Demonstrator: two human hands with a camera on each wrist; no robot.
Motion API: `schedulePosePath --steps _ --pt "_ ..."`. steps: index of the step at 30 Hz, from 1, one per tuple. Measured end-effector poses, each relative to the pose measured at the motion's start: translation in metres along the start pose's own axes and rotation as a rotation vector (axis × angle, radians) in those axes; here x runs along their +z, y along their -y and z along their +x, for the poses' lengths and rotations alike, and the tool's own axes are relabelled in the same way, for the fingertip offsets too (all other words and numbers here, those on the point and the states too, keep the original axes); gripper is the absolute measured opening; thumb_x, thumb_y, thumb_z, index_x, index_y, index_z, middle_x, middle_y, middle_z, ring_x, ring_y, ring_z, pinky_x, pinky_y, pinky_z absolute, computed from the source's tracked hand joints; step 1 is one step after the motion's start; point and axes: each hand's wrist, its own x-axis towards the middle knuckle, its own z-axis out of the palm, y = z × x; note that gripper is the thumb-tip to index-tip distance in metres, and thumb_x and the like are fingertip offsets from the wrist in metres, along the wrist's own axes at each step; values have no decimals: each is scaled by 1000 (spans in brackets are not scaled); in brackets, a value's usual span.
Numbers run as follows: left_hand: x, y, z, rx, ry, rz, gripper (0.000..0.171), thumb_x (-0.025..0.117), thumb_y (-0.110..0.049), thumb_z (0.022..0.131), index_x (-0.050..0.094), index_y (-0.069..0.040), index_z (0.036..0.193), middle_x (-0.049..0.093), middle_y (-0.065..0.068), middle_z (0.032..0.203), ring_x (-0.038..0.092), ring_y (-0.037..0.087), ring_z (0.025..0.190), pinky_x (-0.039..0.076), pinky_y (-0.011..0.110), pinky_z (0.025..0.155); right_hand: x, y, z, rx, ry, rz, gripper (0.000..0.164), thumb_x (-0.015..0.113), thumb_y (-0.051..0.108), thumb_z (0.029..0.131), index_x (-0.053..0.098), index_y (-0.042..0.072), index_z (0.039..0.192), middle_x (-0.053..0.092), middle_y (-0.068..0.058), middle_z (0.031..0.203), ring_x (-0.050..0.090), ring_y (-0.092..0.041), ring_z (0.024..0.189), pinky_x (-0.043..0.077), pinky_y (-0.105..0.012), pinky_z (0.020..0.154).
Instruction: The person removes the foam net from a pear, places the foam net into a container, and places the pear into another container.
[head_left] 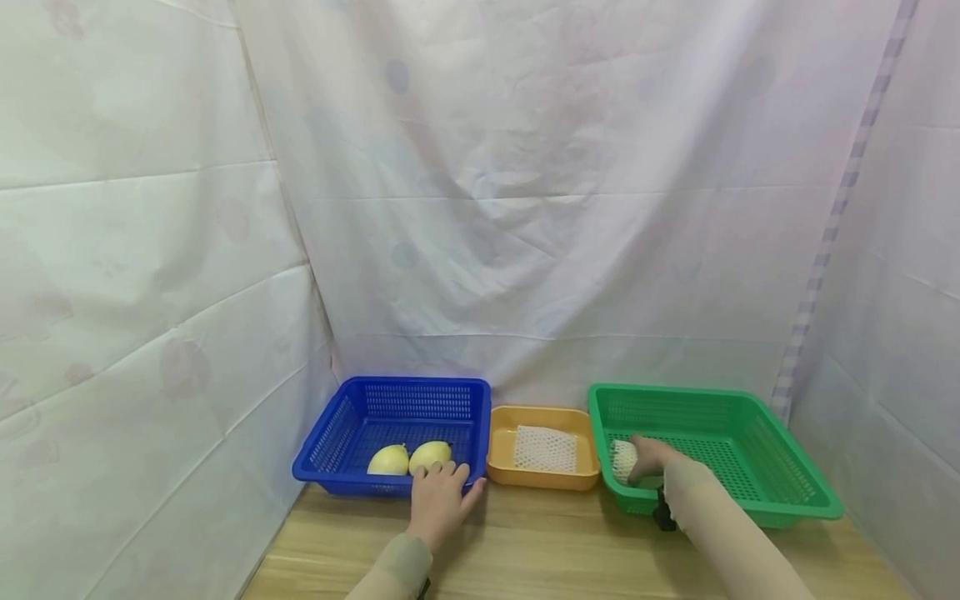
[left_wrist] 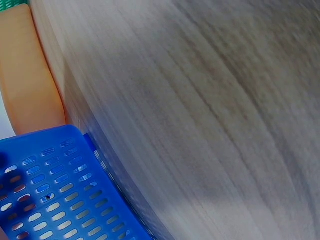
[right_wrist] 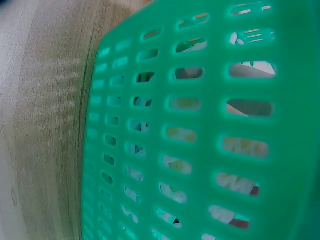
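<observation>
Two pale yellow pears (head_left: 431,455) lie side by side at the front of the blue basket (head_left: 420,384). My left hand (head_left: 437,502) reaches over that basket's front rim, its fingertips right at the nearer side of the right-hand pear. Inside the green basket (head_left: 780,433), at its front left corner, my right hand (head_left: 651,458) holds a pear in a white foam net (head_left: 623,461). In the right wrist view, bits of the netted pear (right_wrist: 181,134) show through the slots of the green wall; the fingers are mostly hidden behind it.
Between the baskets stands a shallow orange tray (head_left: 540,480) with a flat white foam net (head_left: 545,448) in it. All three containers stand on a wood-grain table (head_left: 540,542). Pale cloth sheets (head_left: 525,250) hang behind and on both sides.
</observation>
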Motion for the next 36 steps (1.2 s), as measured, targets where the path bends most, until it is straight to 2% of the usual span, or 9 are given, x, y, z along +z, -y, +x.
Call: schedulePosePath --steps 3,8,15,21,26,32,36 --pt "-1 0 0 1 7 7 40 49 -59 93 61 -23 82 57 -4 79 53 20 75 38 43 71 0 0 0 -8 -12 -11 94 85 17 68 34 -10 142 45 -32 133 48 -49 114 48 -56 79" --pt "-2 0 0 3 9 16 46 40 -63 95 61 -23 83 57 -5 79 52 19 75 38 42 71 -3 -1 -1 -8 -36 -42 94 87 24 67 38 -7 142 47 -30 133 49 -49 115 48 -56 79" --pt "-2 0 0 8 -12 5 39 51 -58 93 59 -22 80 56 -4 77 52 20 73 38 42 70 -11 -5 -6 -8 -52 -49 93 86 25 67 39 -6 142 48 -29 134 50 -48 114 49 -53 75" --pt "-2 0 -1 7 -4 0 37 54 -56 92 59 -22 80 55 -3 76 52 21 73 38 43 69 -15 -5 -13 -9 -50 -50 90 83 21 69 39 -6 142 46 -30 136 48 -49 116 48 -54 76" --pt "-3 0 -1 5 8 -7 35 55 -55 92 59 -22 80 55 -3 76 53 21 74 38 43 69 -19 -2 -17 -14 -55 -47 88 81 20 69 38 -8 141 48 -30 131 53 -43 107 47 -49 71" --pt "-3 1 -2 11 -1 0 40 49 -59 94 56 -23 78 55 -4 75 52 20 73 38 42 69 -24 0 -20 -22 -77 -42 86 80 21 69 39 -8 139 56 -20 116 55 -29 88 46 -44 64" --pt "-2 1 -1 13 -13 -2 42 47 -60 94 57 -23 79 56 -4 76 52 20 73 38 42 69 -27 1 -22 -22 -85 -48 86 80 21 69 39 -9 139 57 -19 112 54 -28 84 46 -44 63"
